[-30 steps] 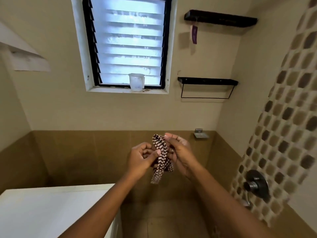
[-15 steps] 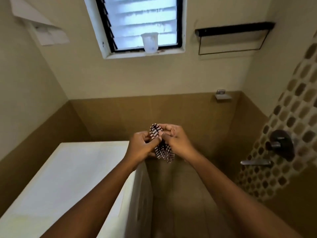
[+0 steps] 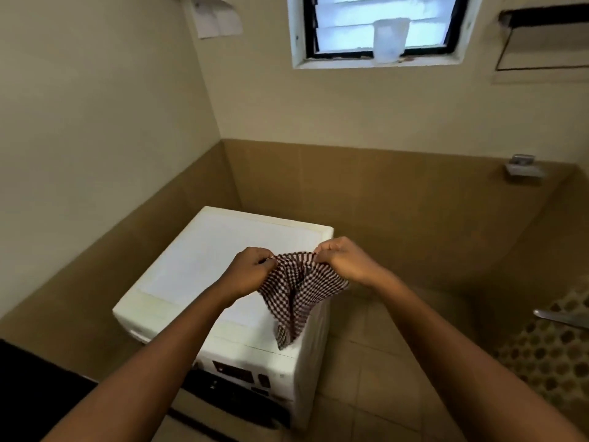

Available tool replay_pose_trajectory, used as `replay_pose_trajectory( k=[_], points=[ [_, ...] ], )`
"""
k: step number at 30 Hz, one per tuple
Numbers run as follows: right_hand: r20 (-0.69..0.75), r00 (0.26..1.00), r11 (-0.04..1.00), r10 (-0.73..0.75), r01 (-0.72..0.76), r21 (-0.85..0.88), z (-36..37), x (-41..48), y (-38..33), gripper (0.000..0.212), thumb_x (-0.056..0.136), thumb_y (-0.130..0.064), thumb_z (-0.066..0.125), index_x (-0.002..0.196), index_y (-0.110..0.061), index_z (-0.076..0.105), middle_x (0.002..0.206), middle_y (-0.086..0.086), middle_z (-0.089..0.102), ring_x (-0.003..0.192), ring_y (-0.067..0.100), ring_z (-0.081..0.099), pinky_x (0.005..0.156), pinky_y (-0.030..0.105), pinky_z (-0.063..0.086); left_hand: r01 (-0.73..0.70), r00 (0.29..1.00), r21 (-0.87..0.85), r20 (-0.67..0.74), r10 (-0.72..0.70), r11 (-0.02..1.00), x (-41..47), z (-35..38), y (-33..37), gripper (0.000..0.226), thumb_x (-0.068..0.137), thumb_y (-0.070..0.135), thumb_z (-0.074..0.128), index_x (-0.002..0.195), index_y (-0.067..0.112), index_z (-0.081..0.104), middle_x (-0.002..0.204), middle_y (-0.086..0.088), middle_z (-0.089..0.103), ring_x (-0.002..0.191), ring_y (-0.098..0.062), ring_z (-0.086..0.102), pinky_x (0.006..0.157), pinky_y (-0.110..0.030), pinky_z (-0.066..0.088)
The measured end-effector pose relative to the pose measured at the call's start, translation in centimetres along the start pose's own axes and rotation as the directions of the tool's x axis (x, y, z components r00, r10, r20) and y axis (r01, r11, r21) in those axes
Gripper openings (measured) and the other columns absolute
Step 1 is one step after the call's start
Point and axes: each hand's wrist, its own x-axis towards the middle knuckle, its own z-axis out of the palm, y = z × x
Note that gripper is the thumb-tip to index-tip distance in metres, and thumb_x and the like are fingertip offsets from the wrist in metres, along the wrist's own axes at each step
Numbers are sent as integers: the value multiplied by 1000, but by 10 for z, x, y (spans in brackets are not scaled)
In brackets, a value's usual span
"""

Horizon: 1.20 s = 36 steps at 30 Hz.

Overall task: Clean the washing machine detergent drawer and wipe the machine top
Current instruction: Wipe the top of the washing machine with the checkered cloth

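Gripping the checked cloth (image 3: 299, 291) by its top edge with left hand (image 3: 251, 266) and right hand (image 3: 341, 260), fingers curled tight on it. Spread between both fists, hanging over the right side of the white washing machine top (image 3: 204, 260).

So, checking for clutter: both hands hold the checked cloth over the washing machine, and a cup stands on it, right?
No: the head view shows the cup on the window sill, not the washing machine. Left hand and right hand do hold the cloth.
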Motion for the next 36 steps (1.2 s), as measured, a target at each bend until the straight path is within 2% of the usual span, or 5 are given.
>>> replay_pose_trajectory(
  k=[7, 11, 23, 31, 36],
  points=[
    [-67, 998, 966, 7, 10, 258, 81, 12, -37, 30, 96, -6, 50, 71, -9, 66, 73, 5, 66, 72, 14, 62, 72, 31, 47, -82, 996, -180, 31, 89, 980, -17, -65, -43, 27, 106, 17, 50, 87, 15, 70, 76, 1, 70, 69, -11, 64, 55, -22, 48],
    [-46, 998, 977, 38, -28, 213, 123, 8, -41, 21, 97, -6, 53, 94, 1, 72, 91, 9, 74, 86, 16, 68, 79, 28, 53, -27, 974, -246, 214, 82, 969, -24, -92, -81, 29, 103, 33, 56, 97, 12, 74, 95, -2, 78, 91, -19, 74, 78, -31, 58],
    [223, 925, 950, 309, -310, -30, 162, -29, -4, 33, 93, -35, 73, 110, -7, 72, 108, 12, 74, 99, 26, 71, 89, 38, 57, 29, 680, -166, 726, 102, 986, 0, -81, -162, 53, 71, 45, 83, 98, 1, 71, 107, -19, 74, 106, -35, 70, 90, -42, 53],
    [203, 880, 904, 429, -417, -99, 164, -3, 22, 32, 99, -36, 64, 116, -10, 70, 117, 8, 71, 111, 25, 67, 104, 50, 53, 67, 655, -138, 753, 61, 988, 18, -55, -174, 49, 78, 42, 81, 116, 15, 68, 113, -4, 75, 108, -23, 71, 100, -48, 56],
    [75, 897, 900, 436, -437, -6, 175, 12, 19, 26, 100, -32, 64, 113, -10, 71, 110, 6, 73, 105, 21, 70, 95, 38, 57, 59, 665, -152, 743, 75, 987, 42, -61, -182, 34, 89, 35, 76, 115, 14, 71, 109, -4, 77, 103, -23, 73, 97, -49, 57]
  ],
)
